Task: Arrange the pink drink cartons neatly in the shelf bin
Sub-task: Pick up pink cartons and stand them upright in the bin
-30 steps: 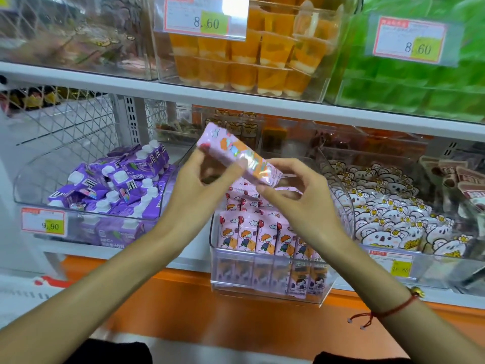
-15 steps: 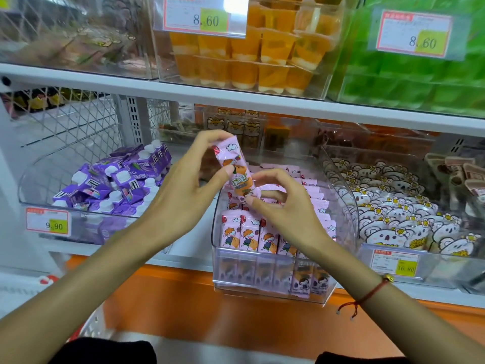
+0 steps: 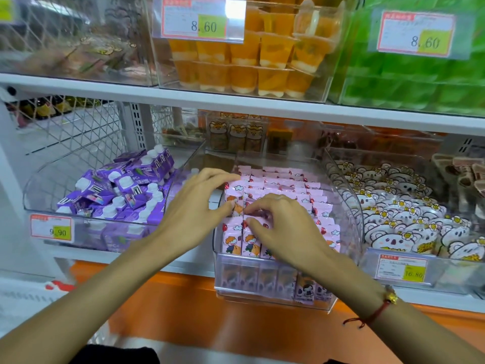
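**Lowering a carton into the pink row**

Holding a pink carton (image 3: pixel 237 198) down among the others, the left hand (image 3: pixel 195 208) now sits at the bin's left side, thumb and fingers pinching the pack; a second ago that carton was raised well above the bin. The right hand (image 3: pixel 284 227) has dropped too, its fingers (image 3: pixel 258 206) curled onto the tops of the front cartons; whether they grip one I cannot tell. The pink drink cartons (image 3: pixel 283 190) stand in rows inside the clear shelf bin (image 3: pixel 273 287), which juts over the orange shelf edge (image 3: pixel 183 306). Purple cartons (image 3: pixel 123 190) fill the bin to the left, koala-printed packs (image 3: pixel 401 219) the bin to the right. Orange jelly cups (image 3: pixel 252 61) sit on the shelf above, behind a price tag (image 3: pixel 202 19).
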A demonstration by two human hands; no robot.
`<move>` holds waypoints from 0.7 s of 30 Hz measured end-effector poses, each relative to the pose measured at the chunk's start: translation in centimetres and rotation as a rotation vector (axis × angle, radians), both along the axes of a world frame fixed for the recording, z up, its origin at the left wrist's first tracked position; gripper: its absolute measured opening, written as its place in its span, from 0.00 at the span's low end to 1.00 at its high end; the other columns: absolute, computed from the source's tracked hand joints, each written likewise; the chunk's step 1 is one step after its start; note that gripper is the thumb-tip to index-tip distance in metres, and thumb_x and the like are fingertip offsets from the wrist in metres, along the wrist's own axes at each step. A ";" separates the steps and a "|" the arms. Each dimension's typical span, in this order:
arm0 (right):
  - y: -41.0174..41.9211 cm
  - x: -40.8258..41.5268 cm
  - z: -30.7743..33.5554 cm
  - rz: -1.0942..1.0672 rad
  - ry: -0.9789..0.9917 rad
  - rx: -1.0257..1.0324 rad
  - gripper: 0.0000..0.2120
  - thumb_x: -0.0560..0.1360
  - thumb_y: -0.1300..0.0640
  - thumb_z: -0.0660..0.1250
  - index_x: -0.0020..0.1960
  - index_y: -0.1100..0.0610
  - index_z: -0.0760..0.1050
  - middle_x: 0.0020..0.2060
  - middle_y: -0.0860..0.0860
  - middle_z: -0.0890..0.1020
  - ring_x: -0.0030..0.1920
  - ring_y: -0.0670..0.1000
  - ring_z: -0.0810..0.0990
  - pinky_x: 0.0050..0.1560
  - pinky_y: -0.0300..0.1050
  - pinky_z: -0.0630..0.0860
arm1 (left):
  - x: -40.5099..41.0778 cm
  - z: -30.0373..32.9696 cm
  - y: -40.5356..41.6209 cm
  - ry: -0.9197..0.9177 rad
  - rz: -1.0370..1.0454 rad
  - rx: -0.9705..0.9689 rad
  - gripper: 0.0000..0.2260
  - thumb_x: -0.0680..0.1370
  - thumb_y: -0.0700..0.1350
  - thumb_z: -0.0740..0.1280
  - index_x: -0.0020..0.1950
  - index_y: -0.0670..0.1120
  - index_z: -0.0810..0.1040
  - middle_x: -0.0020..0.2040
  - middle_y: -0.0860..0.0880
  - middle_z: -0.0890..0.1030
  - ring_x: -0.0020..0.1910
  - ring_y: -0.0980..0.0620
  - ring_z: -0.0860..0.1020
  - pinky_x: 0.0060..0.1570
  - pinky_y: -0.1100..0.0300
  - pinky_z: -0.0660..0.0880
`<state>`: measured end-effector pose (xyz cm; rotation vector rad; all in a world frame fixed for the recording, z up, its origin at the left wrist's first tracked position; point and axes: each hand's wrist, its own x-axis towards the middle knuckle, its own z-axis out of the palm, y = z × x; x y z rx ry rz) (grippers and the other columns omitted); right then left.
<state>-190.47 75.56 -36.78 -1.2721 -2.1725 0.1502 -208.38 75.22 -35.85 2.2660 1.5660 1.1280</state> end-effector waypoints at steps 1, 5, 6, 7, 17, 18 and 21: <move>0.0 0.0 0.1 -0.002 0.061 0.013 0.08 0.76 0.54 0.65 0.54 0.49 0.79 0.51 0.45 0.81 0.49 0.44 0.76 0.49 0.44 0.75 | 0.3 -0.1 0.0 -0.044 0.021 -0.004 0.22 0.75 0.43 0.70 0.68 0.54 0.72 0.63 0.56 0.73 0.59 0.57 0.72 0.57 0.58 0.70; 0.5 -0.9 0.6 0.059 0.141 0.042 0.12 0.77 0.57 0.63 0.61 0.52 0.74 0.56 0.47 0.79 0.53 0.46 0.75 0.54 0.46 0.74 | 0.6 -0.2 -0.4 -0.247 0.103 -0.046 0.24 0.73 0.44 0.72 0.67 0.54 0.70 0.59 0.56 0.76 0.52 0.57 0.77 0.53 0.54 0.75; 0.7 -1.3 0.5 0.086 0.087 0.017 0.13 0.78 0.57 0.62 0.62 0.53 0.74 0.56 0.49 0.78 0.55 0.49 0.75 0.55 0.47 0.73 | 0.6 -0.3 -0.6 -0.291 0.113 -0.073 0.21 0.74 0.45 0.71 0.66 0.54 0.71 0.57 0.57 0.77 0.51 0.57 0.78 0.53 0.53 0.75; 0.8 -1.6 0.3 0.103 0.001 -0.008 0.13 0.79 0.57 0.60 0.62 0.53 0.75 0.55 0.51 0.79 0.56 0.51 0.74 0.55 0.49 0.73 | 0.5 -0.3 -0.7 -0.314 0.121 -0.099 0.18 0.75 0.46 0.70 0.63 0.54 0.73 0.54 0.59 0.78 0.49 0.58 0.79 0.53 0.52 0.76; 0.7 -0.6 1.0 0.091 -0.169 0.005 0.17 0.76 0.45 0.64 0.63 0.49 0.75 0.60 0.45 0.75 0.60 0.47 0.69 0.51 0.42 0.68 | -0.7 -0.3 -3.0 -0.275 0.054 -0.216 0.11 0.75 0.51 0.68 0.49 0.68 0.71 0.49 0.65 0.79 0.41 0.66 0.79 0.53 0.53 0.76; 0.7 -0.4 1.0 0.085 -0.198 0.001 0.16 0.75 0.44 0.65 0.60 0.48 0.76 0.59 0.45 0.75 0.59 0.47 0.69 0.50 0.42 0.67 | -0.9 -0.3 -3.1 -0.276 0.047 -0.220 0.11 0.75 0.52 0.68 0.49 0.68 0.71 0.49 0.64 0.79 0.41 0.66 0.79 0.53 0.53 0.77; 0.7 -0.6 0.7 0.077 -0.260 -0.013 0.13 0.74 0.43 0.67 0.54 0.48 0.80 0.56 0.47 0.75 0.57 0.49 0.69 0.52 0.44 0.68 | -1.0 -0.3 -3.2 -0.276 0.048 -0.223 0.10 0.75 0.52 0.68 0.50 0.67 0.72 0.49 0.63 0.79 0.43 0.66 0.79 0.52 0.53 0.77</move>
